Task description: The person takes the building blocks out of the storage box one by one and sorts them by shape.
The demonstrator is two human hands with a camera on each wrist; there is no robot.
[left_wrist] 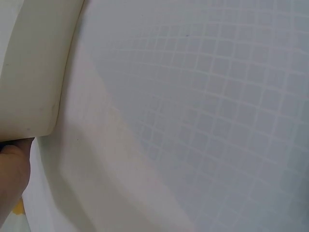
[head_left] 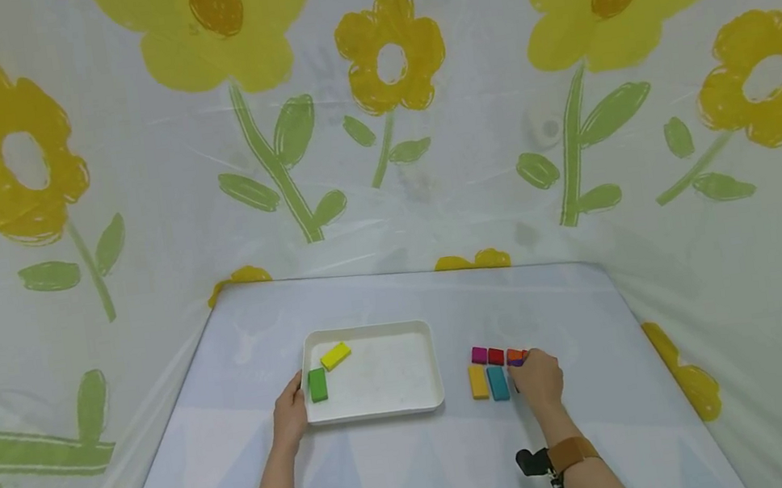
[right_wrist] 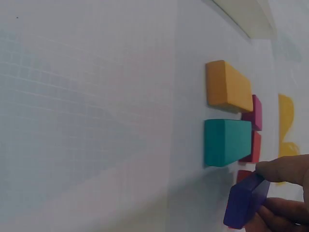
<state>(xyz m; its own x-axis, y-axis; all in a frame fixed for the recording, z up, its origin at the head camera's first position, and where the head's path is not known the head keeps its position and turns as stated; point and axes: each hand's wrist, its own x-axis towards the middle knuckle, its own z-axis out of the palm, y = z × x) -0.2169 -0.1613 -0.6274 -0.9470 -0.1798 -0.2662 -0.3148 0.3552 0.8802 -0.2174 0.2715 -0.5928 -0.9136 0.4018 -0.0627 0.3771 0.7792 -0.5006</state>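
A white rectangular tray [head_left: 385, 375] stands left of centre on the table. My left hand [head_left: 291, 415] grips its left side; in the left wrist view only part of that hand shows, under the tray's rim [left_wrist: 34, 96]. Inside the tray lie a green block [head_left: 317, 385] and a yellow block [head_left: 335, 356]. To the right of the tray, my right hand [head_left: 539, 379] pinches a purple block [right_wrist: 245, 199], tilted, between thumb and fingers. Beside it lie a teal block [right_wrist: 227, 142] and an orange-yellow block [right_wrist: 228, 87]. Behind these are a magenta block [head_left: 479, 355], a red block [head_left: 496, 356] and an orange block [head_left: 515, 356], partly hidden.
The table [head_left: 398, 479] has a pale patterned cover. A white curtain with printed yellow flowers [head_left: 392, 57] hangs around its far and side edges. Bands on both wrists carry small cameras [head_left: 535, 462].
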